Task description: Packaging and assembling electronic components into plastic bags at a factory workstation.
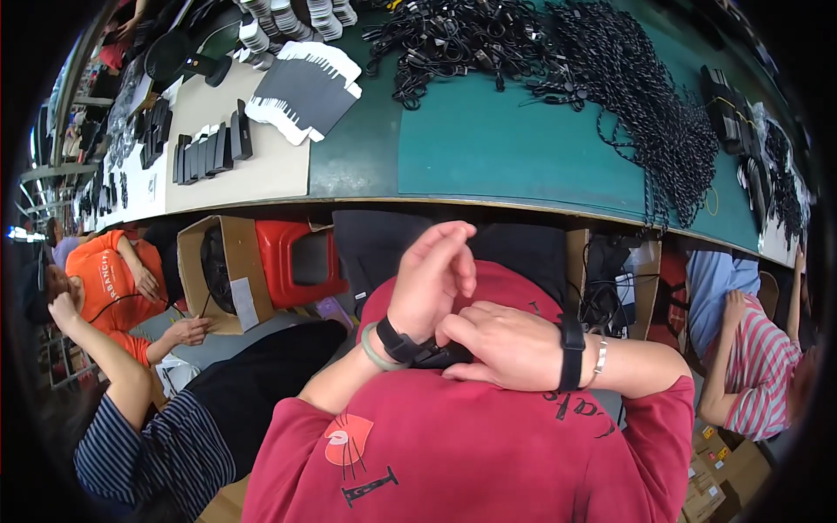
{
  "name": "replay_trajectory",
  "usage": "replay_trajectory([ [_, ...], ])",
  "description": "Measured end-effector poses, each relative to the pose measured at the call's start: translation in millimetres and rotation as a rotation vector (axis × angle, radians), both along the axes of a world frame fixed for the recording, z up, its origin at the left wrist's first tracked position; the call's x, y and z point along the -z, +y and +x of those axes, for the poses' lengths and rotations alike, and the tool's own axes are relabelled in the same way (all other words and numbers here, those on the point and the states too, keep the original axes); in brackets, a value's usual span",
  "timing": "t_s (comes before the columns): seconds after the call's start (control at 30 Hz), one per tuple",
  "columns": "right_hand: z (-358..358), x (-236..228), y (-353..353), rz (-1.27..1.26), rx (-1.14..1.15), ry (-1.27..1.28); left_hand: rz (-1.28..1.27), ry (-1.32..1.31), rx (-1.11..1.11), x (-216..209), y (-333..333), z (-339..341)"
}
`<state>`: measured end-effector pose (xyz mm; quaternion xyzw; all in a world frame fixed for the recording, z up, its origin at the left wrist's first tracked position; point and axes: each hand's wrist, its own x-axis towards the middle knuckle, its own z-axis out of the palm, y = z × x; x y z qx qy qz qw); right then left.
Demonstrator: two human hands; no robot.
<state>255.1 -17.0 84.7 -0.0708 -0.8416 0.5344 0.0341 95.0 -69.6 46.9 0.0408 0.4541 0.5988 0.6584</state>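
Note:
My left hand [436,275] is raised in front of my red shirt, its fingers loosely bent and holding nothing. On that wrist are a black wristband [400,340] and a pale green bangle [377,350]. My right hand [504,343] reaches across to the left wrist, its bent fingers closed at the black wristband's edge; the fingertips are partly hidden. Another black wristband [571,353] and a silver bracelet [600,356] circle my right wrist. Both hands are below the table's near edge, apart from the things on it.
On the green table mat [514,144] lie a heap of black cables [462,44] and speckled cords [654,105]. Further left are dark flat cards [305,91] and black blocks [212,150]. A red stool [277,261] and cardboard box [235,261] stand below. People sit on both sides.

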Motion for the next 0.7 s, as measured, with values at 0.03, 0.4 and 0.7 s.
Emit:
replay_trajectory([
  [0.03,-1,2,-1,-0.003,-0.006,-0.007,0.000,-0.005,0.011,1,0,1],
  [0.4,31,-35,70,-0.402,0.331,-0.166,0.102,0.110,0.032,3,9,5],
  [0.7,22,5,69,0.311,0.572,0.265,-0.087,-0.234,0.117,-32,54,18],
])
